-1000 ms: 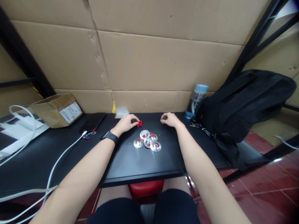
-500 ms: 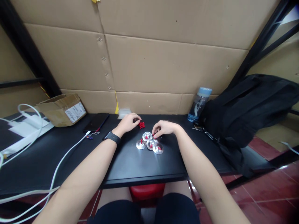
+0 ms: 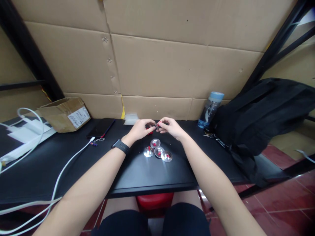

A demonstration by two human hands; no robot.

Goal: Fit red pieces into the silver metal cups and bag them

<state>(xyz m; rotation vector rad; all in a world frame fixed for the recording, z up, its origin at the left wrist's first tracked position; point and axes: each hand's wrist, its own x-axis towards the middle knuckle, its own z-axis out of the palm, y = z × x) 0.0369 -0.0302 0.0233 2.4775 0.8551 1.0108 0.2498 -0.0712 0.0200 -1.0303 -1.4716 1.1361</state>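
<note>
Metal disc [image 3: 157, 126], partly hidden by fingers, sits between both hands near the tabletop's [image 3: 137, 173] far edge. The left hand [image 3: 139, 128] seems to pinch its rim; the right hand [image 3: 173, 128] narrows on a red bit [image 3: 159, 124] beside it. I'd judge this to be two-handed fingertip handling, calling next for a steady rim grip. The disc looks nearly edge-on, its longer visible axis roughly upright, slightly tilted; which face points where, I can't tell.
</note>
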